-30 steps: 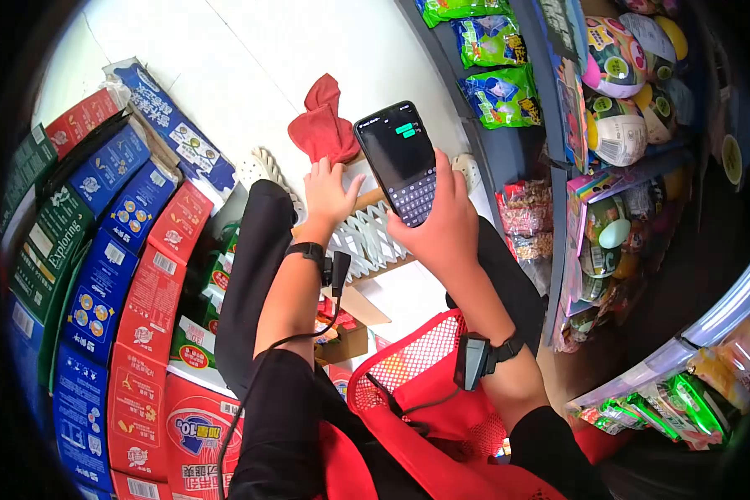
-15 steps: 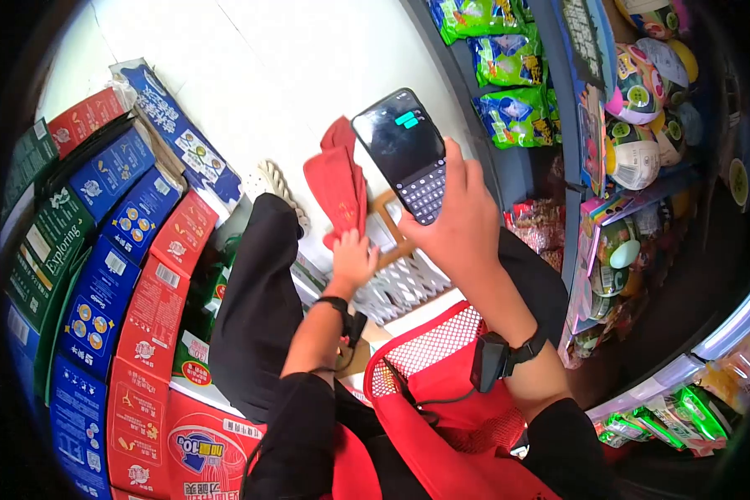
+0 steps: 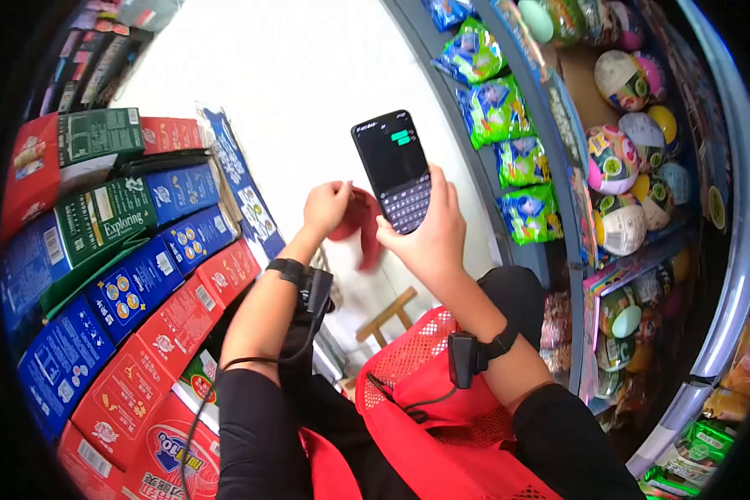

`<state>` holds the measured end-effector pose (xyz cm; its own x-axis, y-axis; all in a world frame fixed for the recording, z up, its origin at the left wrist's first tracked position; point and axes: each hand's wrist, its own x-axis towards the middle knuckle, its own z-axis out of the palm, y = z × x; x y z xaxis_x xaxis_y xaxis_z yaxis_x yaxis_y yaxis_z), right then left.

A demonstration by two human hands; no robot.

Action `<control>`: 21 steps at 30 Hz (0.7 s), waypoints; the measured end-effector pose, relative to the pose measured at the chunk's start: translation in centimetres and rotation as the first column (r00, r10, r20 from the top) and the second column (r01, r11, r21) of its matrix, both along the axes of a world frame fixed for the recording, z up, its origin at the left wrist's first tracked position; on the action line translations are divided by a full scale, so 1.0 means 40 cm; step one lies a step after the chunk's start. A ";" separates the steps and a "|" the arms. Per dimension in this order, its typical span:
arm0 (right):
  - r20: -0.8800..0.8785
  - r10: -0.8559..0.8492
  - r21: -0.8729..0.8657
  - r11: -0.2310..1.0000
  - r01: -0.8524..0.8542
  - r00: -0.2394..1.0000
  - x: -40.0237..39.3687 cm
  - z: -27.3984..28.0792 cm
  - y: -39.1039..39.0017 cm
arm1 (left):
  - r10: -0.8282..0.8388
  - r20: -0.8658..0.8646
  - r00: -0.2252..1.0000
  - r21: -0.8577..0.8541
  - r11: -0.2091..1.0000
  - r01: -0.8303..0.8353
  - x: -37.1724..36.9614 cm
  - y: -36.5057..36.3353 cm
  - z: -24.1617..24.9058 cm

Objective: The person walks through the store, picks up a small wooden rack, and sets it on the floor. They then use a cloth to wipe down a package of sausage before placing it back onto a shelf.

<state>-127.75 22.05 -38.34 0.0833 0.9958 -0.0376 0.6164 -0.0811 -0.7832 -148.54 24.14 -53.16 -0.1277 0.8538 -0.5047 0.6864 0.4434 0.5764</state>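
Observation:
My right hand (image 3: 432,242) is closed around a smartphone (image 3: 388,158), held upright with its lit screen facing me. The screen shows green message bubbles and a keyboard. Left of the phone, my left hand (image 3: 327,208) pinches a folded red cloth (image 3: 363,233) by its upper edge. The cloth hangs down behind the phone's lower corner and is slightly blurred. Its exact kind is not clear.
Stacked red, blue and green cartons (image 3: 142,354) line the left side. On the right, shelves hold green snack bags (image 3: 496,108) and round toy balls (image 3: 612,158). A wooden frame (image 3: 385,315) stands low in front of my knees.
My left hand has lifted the red cloth up and away from the wooden frame. The phone stays in my right hand, now more upright. The view has shifted, showing more cartons.

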 end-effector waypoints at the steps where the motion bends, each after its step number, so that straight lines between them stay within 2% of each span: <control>1: -0.028 0.010 0.042 0.999 -0.009 1.000 -0.007 -0.009 0.008 | 0.098 0.073 0.992 0.024 0.995 -0.100 -0.012 0.055 0.024; 3: -0.087 0.021 0.085 0.996 -0.013 0.996 -0.016 -0.018 0.024 | 0.259 0.263 0.930 0.059 0.957 -0.283 -0.001 0.128 0.124; 5: -0.122 0.025 0.143 0.990 -0.008 0.992 -0.025 -0.028 0.045 | 0.316 0.390 0.865 -0.025 0.943 -0.333 -0.012 0.175 0.200; 6: -0.149 0.028 0.161 0.987 -0.004 0.988 -0.029 -0.028 0.056 | 0.248 0.347 0.905 0.029 0.961 -0.274 -0.007 0.178 0.245; 9: -0.234 0.093 0.279 0.960 -0.025 0.968 -0.059 -0.037 0.071 | 0.172 0.435 0.884 0.114 0.963 -0.243 0.017 0.147 0.389; 10: -0.251 0.126 0.308 0.950 -0.045 0.960 -0.069 -0.044 0.069 | 0.144 0.509 0.849 0.176 0.948 -0.266 0.029 0.130 0.419; 11: -0.270 0.150 0.337 0.940 -0.053 0.951 -0.083 -0.046 0.071 | 0.123 0.657 0.744 0.193 0.926 -0.324 0.049 0.101 0.452; 13: -0.295 0.193 0.443 0.895 -0.045 0.936 -0.115 -0.047 0.070 | 0.089 0.671 0.736 0.314 0.865 -0.391 0.033 0.077 0.428; 15: -0.372 0.240 0.367 0.925 -0.095 0.897 -0.119 0.030 0.031 | 0.012 0.761 0.649 0.343 0.842 -0.417 0.065 0.014 0.509; 16: -0.354 0.251 0.395 0.913 -0.099 0.901 -0.119 0.052 0.008 | 0.006 0.760 0.650 0.313 0.873 -0.374 0.057 -0.023 0.544; 17: -0.337 0.253 0.418 0.903 -0.097 0.907 -0.111 0.067 -0.019 | 0.056 0.733 0.678 0.302 0.866 -0.398 0.051 -0.045 0.545; 19: -0.178 0.234 0.292 0.940 -0.176 0.956 -0.067 0.136 -0.094 | 0.062 0.671 0.739 0.250 0.919 -0.304 0.016 -0.072 0.513; 20: -0.151 0.206 0.251 0.954 -0.164 0.967 -0.034 0.166 -0.143 | -0.031 0.775 0.632 0.319 0.881 -0.348 0.062 -0.113 0.540; 21: -0.123 0.198 0.212 0.962 -0.169 0.972 -0.010 0.195 -0.184 | -0.168 0.821 0.545 0.382 0.871 -0.307 0.086 -0.137 0.558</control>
<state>-128.16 14.69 -30.55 -0.0936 0.9819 0.1646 0.4878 0.1893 -0.8522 -145.10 18.64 -30.85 0.0617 0.9981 0.0079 -0.2120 0.0054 0.9773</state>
